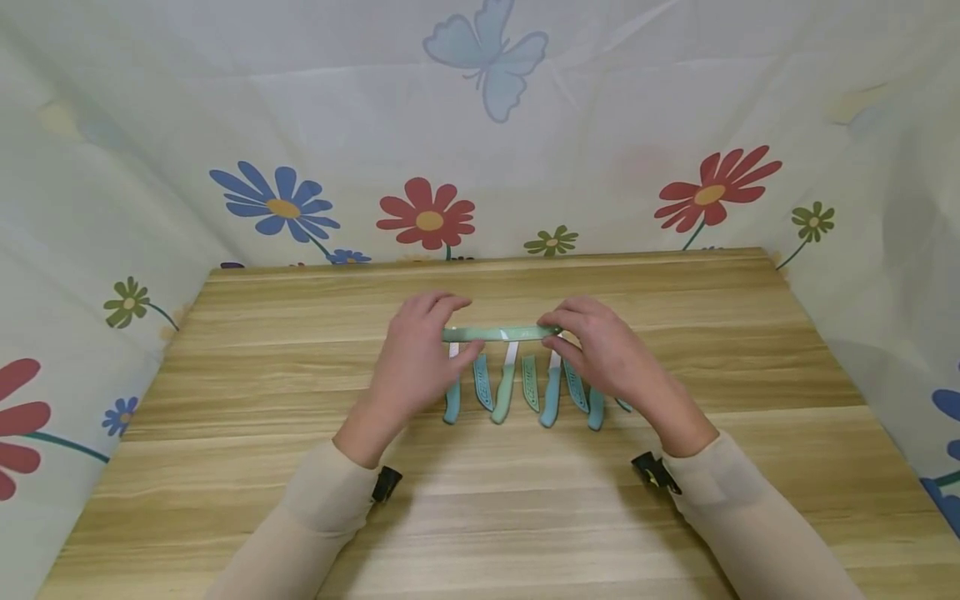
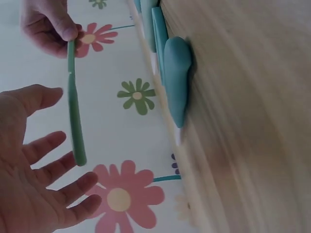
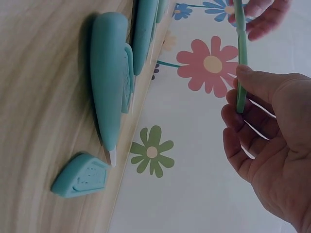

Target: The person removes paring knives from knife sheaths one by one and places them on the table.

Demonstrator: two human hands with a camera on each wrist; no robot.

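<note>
A green knife (image 1: pixel 480 335) is held level above the table, its blade mostly inside a light green sheath (image 1: pixel 531 332). A sliver of white blade shows between handle and sheath. My right hand (image 1: pixel 600 346) pinches the sheath end between thumb and fingers, as the right wrist view also shows. At the handle end is my left hand (image 1: pixel 412 358). Its thumb and fingers are spread apart around the handle (image 2: pixel 76 126) in the left wrist view, with a fingertip close to the handle's rounded end.
Below the hands lie several knives with white blades, such as a green one (image 1: pixel 504 396) and a blue one (image 1: pixel 551 400). Loose sheaths lie between them, including a blue one (image 1: pixel 483 383) and a green one (image 1: pixel 531 383). A flowered cloth (image 1: pixel 600 167) hangs behind the wooden table (image 1: pixel 480 517).
</note>
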